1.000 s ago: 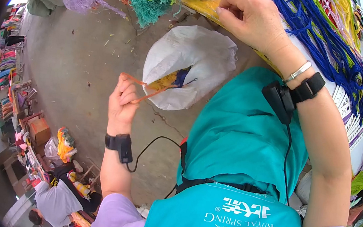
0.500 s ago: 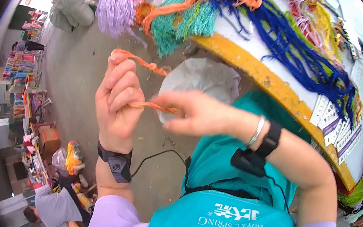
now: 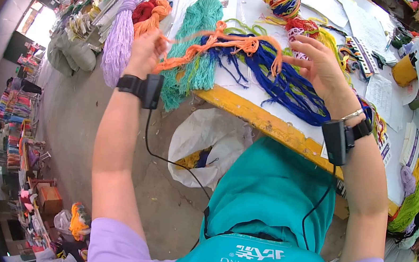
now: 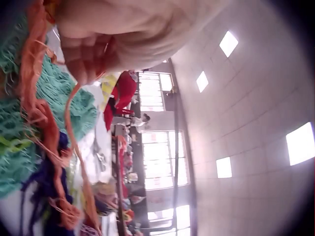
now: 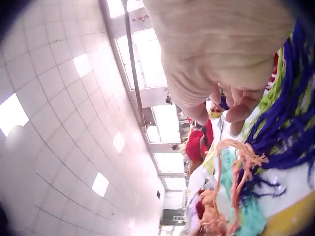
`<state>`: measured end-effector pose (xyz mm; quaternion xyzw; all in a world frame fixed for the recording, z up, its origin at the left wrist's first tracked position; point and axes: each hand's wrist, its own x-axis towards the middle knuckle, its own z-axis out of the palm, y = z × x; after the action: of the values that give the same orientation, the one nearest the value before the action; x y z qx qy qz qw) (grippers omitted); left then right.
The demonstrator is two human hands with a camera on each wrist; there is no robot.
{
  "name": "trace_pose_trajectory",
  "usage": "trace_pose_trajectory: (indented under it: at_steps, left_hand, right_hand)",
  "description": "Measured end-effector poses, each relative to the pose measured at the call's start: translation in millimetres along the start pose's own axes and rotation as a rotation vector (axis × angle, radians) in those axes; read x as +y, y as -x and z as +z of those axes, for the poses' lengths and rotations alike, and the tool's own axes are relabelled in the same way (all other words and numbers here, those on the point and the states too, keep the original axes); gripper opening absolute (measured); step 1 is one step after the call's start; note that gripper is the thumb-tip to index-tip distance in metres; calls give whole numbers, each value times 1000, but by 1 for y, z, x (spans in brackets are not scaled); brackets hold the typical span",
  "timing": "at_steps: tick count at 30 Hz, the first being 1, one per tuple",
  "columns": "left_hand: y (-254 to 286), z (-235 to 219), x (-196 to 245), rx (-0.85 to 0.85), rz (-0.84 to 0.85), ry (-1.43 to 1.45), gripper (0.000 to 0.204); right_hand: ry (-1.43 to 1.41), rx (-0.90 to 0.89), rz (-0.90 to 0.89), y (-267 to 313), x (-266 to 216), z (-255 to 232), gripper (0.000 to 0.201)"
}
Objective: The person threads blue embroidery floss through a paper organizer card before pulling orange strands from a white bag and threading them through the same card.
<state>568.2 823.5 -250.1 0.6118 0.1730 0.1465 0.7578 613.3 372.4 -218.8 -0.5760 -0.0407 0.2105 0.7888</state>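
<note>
Orange yarn (image 3: 191,53) stretches across the teal skein (image 3: 203,23) and the blue yarn (image 3: 290,91). Its near-left part is gripped by my left hand (image 3: 146,51); in the left wrist view the fingers of this hand (image 4: 123,37) curl round an orange strand (image 4: 81,157). My right hand (image 3: 317,71) hovers over the blue yarn, fingers spread and slightly bent, beside the orange yarn's far end. In the right wrist view that hand (image 5: 221,54) holds nothing visible, and orange loops (image 5: 241,160) lie just beyond its fingertips.
Lilac yarn (image 3: 119,38) hangs over the table's yellow edge (image 3: 254,117) at the left. Below stands an open white sack (image 3: 188,128). A multicoloured yarn ball (image 3: 283,3), papers (image 3: 361,23) and a yellow cup (image 3: 404,70) are farther back.
Both hands have risen from beside the sack to above the table. My right hand has moved away from my left, and the orange strand now spans the skeins. The view has shifted toward the tabletop.
</note>
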Motion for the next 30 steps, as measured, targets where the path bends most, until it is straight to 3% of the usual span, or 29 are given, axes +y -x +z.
trace_pose_trajectory:
  at_steps: [1, 4, 9, 12, 16, 17, 20, 25, 28, 29, 30]
  left_hand:
    - [3, 6, -10, 17, -72, -74, 8]
    - [29, 18, -35, 129, -203, -229, 12]
    - [46, 22, -42, 234, -121, -519, 12]
    - [42, 40, -43, 158, 379, -848, 21]
    - [49, 99, -31, -82, 698, -1069, 16]
    - [46, 108, -34, -127, 674, -1085, 15]
    - [45, 125, -38, -143, 886, -1388, 18]
    - [25, 111, -33, -155, 811, -1374, 15]
    - [11, 96, -10, -284, 310, -753, 12]
    - [17, 95, 4, -266, 195, -795, 15]
    - [18, 91, 8, -258, 218, -806, 16]
  right_hand:
    - [129, 163, -64, -5, 3, -1, 33]
    - [174, 189, -19, 9, 18, -17, 31]
    - [307, -36, 99, 63, 43, -22, 17]
    - [349, -175, 120, 91, 55, -22, 14]
    - [312, -270, 198, 123, 52, -14, 14]
    - [293, -268, 194, 129, 55, -16, 14]
    - [374, -263, 152, 141, 64, -28, 16]
    - [399, -164, 115, 147, 53, -47, 15]
    - [364, -121, 126, 148, 49, -53, 15]
    - [354, -110, 140, 148, 48, -52, 14]
    - [347, -114, 124, 146, 50, -52, 14]
